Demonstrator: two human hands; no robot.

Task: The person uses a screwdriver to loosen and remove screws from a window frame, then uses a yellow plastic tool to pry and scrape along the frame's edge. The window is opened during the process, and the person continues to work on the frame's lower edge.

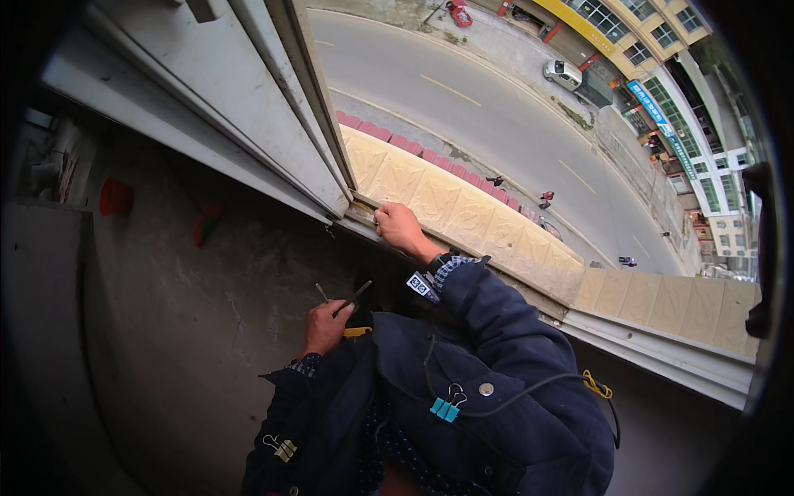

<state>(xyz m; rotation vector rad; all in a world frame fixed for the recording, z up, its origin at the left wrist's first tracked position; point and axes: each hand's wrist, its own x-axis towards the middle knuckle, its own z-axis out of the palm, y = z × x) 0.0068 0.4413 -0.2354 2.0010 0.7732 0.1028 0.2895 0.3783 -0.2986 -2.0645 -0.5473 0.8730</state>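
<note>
My left hand [325, 328] is closed around two thin rod-like tools at the lower middle. A dark rod [356, 298] slants up to the right, and a shorter silvery rod [321, 291] sticks up beside it; their exact kind cannot be made out. My right hand [401, 229] is curled over the window track [364, 217], by the lower corner of the white sliding window sash [248, 107]. Its fingers are bent against the frame, and whatever they hold, if anything, is hidden.
Outside the opening, a cream tiled ledge [447, 198] drops toward a street [513, 116] with people and vehicles far below. The bare sill frame [662, 351] runs on to the right. Inside, red objects [116, 197] stand on the dim grey floor [190, 306].
</note>
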